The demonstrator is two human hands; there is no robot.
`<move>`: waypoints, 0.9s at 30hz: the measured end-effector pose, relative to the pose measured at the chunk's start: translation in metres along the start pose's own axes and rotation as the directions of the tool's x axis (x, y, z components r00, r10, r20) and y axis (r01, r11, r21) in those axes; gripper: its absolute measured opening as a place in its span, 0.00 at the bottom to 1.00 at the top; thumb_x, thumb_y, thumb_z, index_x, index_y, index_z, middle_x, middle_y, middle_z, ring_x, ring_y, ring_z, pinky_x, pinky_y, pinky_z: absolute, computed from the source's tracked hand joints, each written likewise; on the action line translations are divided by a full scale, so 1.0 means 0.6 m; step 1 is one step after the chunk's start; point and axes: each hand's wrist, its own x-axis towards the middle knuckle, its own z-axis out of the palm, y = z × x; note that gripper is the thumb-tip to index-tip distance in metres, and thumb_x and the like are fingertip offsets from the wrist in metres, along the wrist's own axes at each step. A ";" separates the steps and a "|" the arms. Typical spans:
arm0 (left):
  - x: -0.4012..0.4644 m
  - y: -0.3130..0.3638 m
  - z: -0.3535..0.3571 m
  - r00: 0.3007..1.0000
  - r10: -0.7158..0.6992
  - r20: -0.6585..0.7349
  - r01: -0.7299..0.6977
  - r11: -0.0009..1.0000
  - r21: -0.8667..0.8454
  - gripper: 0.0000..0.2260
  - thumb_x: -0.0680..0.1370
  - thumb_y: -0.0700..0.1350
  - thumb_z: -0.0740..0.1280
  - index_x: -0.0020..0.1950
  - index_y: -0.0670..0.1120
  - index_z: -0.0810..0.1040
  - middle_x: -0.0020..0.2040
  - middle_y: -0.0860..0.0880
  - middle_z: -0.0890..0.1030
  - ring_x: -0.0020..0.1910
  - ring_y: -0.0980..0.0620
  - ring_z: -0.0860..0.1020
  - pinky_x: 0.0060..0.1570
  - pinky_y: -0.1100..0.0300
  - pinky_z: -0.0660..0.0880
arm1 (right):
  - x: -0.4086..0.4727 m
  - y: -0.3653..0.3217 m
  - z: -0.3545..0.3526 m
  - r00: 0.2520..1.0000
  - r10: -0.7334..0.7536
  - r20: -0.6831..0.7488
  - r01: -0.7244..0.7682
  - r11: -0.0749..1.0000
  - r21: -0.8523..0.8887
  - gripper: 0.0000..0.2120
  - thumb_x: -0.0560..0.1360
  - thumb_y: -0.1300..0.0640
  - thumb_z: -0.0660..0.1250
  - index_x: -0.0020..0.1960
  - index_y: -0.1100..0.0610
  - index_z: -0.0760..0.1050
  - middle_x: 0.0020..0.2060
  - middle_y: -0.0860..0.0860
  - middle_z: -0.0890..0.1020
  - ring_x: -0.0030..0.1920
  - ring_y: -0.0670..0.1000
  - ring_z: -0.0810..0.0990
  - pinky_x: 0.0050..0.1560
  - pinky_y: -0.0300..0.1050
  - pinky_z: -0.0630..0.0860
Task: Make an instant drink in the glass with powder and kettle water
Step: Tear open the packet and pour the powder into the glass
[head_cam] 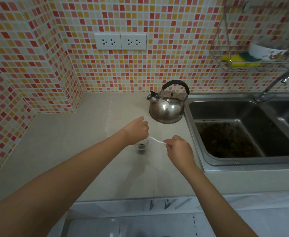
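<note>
Gripping the rim of a small clear drinking glass [141,146] at the centre of the frame, the left hand [137,130] comes in from the lower left with its fingers curled down over the top, so much of the rim is hidden. There's dark powder sitting at the bottom of that glass, and the glass stands upright on the pale beige worktop [92,134]. Just to the right, the right hand [178,147] is closed in a pinch on the end of a thin white plastic spoon [156,141], which slants up and left toward the glass mouth; whether its bowl is inside the glass or just over the rim, I cannot tell, the left hand covers it. Up behind them, near but apart, sits a rounded stainless-steel kettle with a black arched handle [166,106], spout pointing left, close beside the steel sink [242,130] filling the right of the frame. The sink basin bottom looks dark and stained. Two white wall sockets [120,41] sit on the orange, red and yellow mosaic tiles at upper centre.
</note>
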 end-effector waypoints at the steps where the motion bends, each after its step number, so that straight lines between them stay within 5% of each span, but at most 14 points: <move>1: 0.002 0.000 -0.002 1.000 0.002 0.005 -0.002 1.000 0.009 0.07 0.75 0.40 0.69 0.52 0.45 0.81 0.49 0.46 0.81 0.51 0.46 0.75 0.53 0.54 0.67 | 0.000 0.000 0.000 1.000 -0.004 -0.003 0.004 1.000 -0.001 0.11 0.77 0.59 0.63 0.56 0.56 0.81 0.43 0.55 0.80 0.39 0.52 0.78 0.39 0.39 0.74; 27: -0.015 -0.007 0.000 0.997 -0.077 -0.013 0.076 0.997 -0.025 0.07 0.74 0.39 0.70 0.52 0.44 0.81 0.49 0.45 0.80 0.50 0.47 0.74 0.50 0.55 0.68 | -0.007 0.016 0.006 0.994 -0.087 -0.062 0.084 0.995 -0.057 0.11 0.76 0.57 0.67 0.57 0.57 0.81 0.45 0.55 0.81 0.39 0.52 0.80 0.40 0.35 0.70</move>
